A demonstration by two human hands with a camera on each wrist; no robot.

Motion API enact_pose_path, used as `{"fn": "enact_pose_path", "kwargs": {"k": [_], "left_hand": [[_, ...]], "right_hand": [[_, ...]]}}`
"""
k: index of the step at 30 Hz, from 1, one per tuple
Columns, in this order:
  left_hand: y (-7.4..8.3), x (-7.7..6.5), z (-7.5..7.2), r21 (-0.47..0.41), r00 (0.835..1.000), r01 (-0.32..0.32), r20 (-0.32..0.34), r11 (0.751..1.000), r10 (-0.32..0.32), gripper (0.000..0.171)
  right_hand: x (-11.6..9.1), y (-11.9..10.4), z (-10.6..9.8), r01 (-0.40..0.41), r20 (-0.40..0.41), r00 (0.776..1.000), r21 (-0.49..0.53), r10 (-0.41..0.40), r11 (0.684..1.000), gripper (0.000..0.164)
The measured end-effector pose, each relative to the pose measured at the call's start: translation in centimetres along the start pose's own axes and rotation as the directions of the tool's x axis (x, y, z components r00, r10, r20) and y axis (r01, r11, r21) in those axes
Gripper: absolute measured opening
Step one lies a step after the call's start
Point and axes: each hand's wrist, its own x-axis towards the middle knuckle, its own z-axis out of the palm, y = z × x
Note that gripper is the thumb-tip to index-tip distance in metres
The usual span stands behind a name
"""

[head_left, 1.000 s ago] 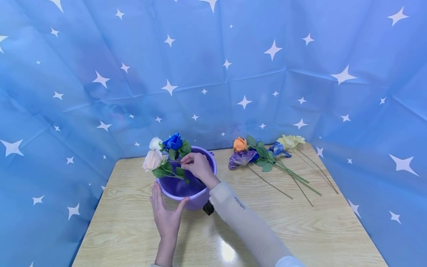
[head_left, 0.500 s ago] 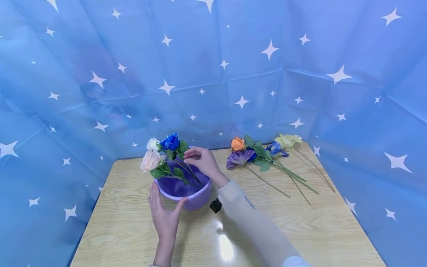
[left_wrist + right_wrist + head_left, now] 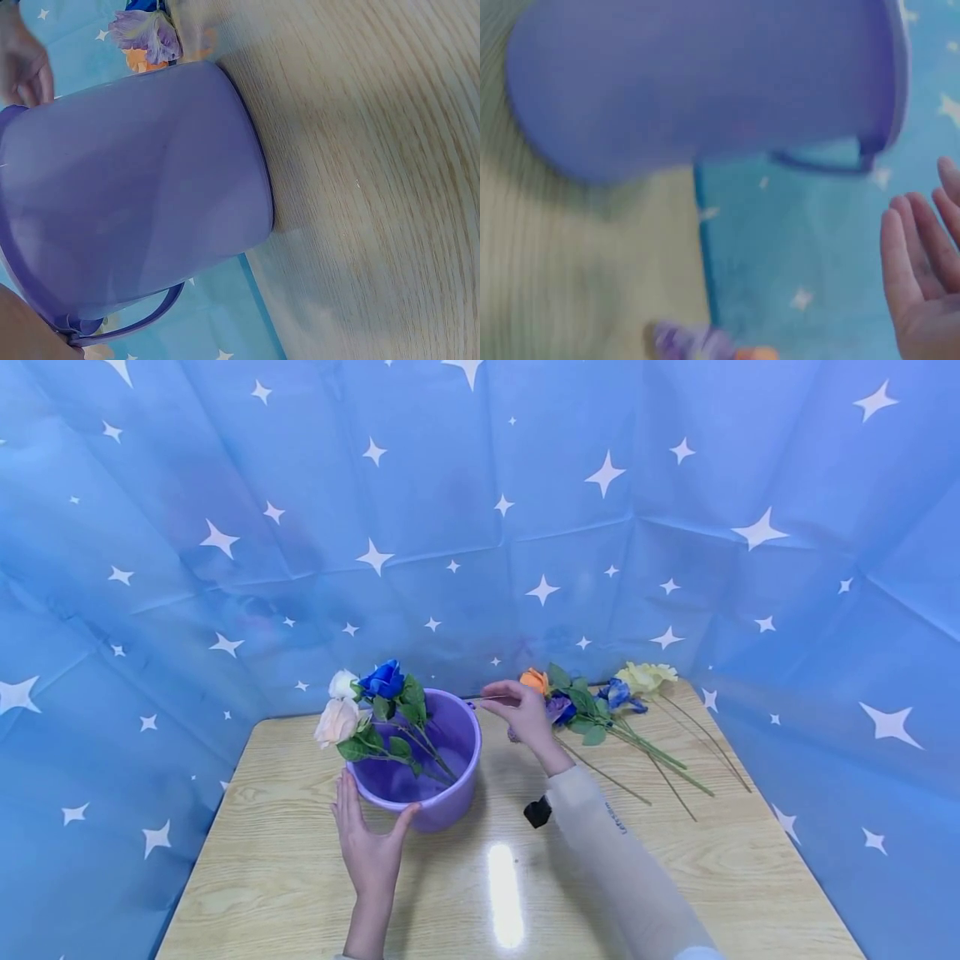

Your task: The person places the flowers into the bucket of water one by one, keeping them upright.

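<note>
Tabletop wood-grained | backdrop starry | left grip wide against bucket | right grip unclenched

A big blue cloth, printed with white pointed stars, is spread behind and along both sides of a light brown, wood-patterned tabletop. Long creases can be seen in the cloth. A bright white patch of light is shown on the tabletop.

The right hand partly hides the purple flower in the head view
</note>
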Motion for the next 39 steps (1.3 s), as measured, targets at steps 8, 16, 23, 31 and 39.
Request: {"fn": "enact_pose_path", "kwargs": {"k": [8,16,23,31,39], "left_hand": [[-0.3,-0.1,0.0,-0.002,1.0,-0.009,0.0,1.0,0.009,0.115],[-0.2,0.0,0.0,0.003,1.0,-0.009,0.004,1.0,0.009,0.115],[0.0,0.0,0.0,0.001,1.0,-0.009,0.006,1.0,0.009,0.115],[-0.1,0.0,0.0,-0.002,1.0,-0.007,0.005,1.0,0.007,0.115],[0.0,0.0,-0.1,0.006,1.0,0.002,0.009,1.0,-0.002,0.115]], "right_hand": [[-0.8,4.2,-4.0,-0.089,-0.107,0.99,0.019,0.09,0.996,0.029],[-1.9,8.1,-6.9,-0.228,-0.156,0.961,0.019,0.228,0.974,0.037],[-3.2,10.2,-8.3,-0.291,-0.177,0.944,-0.041,0.279,0.956,0.034],[-3.9,12.3,-9.0,-0.345,-0.174,0.93,-0.108,0.324,0.932,0.036],[-4.3,14.2,-9.3,-0.383,-0.136,0.923,-0.202,0.361,0.901,0.037]]}}
